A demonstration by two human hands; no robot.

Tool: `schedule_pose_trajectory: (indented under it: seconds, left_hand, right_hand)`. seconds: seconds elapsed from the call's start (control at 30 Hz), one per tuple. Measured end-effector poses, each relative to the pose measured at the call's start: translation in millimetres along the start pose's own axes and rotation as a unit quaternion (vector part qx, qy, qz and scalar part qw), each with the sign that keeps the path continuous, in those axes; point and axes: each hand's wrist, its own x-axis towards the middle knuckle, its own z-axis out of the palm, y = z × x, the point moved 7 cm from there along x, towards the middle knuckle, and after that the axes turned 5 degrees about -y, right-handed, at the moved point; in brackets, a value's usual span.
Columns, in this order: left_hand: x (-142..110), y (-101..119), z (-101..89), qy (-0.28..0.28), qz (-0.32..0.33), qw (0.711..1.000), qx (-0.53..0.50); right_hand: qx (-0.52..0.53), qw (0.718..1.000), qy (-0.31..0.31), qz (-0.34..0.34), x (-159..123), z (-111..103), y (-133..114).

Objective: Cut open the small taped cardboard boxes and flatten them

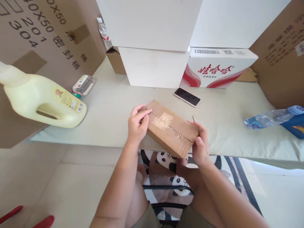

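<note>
Cardboard box [171, 129] between left hand [138, 123] and right hand [200, 146], each pinching 1 end with thumb and fingers, phone [187, 97] lying beyond the right hand, pale yellow jug [45, 95] well apart, to the left of the left hand.

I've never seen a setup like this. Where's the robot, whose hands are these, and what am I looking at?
There is no robot here: these are a person's own bare hands. The single picture comes from a camera worn on that person's head, looking forward and down, so their arms reach in from the bottom. The left hand and right hand hold opposite ends of a small cardboard box. On the pale covered surface, a dark-screened phone lies just beyond it. A pale yellow jug is to the left, a clear bottle to the right, and white cartons stand behind.
</note>
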Motion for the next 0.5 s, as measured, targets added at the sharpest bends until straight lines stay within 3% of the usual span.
schedule_pose_trajectory:
  seconds: [0.1, 0.2, 0.3, 0.4, 0.47, 0.5]
  left_hand:
    - [2, -14, -9.8, 0.017, -0.056, 0.997, -0.044]
    - [3, -33, -25.7, 0.080, -0.125, 0.983, -0.110]
    - [2, -45, -37.2, 0.145, -0.152, 0.963, -0.170]
    - [-1, -55, -36.7, 0.174, -0.198, 0.939, -0.220]
    - [-7, -63, -25.2, 0.158, -0.274, 0.912, -0.261]
    - [-11, -67, -14.2, 0.123, -0.323, 0.895, -0.283]
  right_hand:
    - [0.033, 0.999, 0.016, 0.038, 2, -1, 12]
    - [0.058, 0.990, 0.015, 0.127, 4, 0, 30]
    - [0.074, 0.974, -0.091, 0.193, 2, 15, 41]
    - [0.081, 0.967, -0.200, 0.136, -1, 28, 28]
    - [0.061, 0.973, -0.207, 0.081, -3, 26, 18]
    - [0.044, 0.976, -0.204, 0.061, -4, 24, 14]
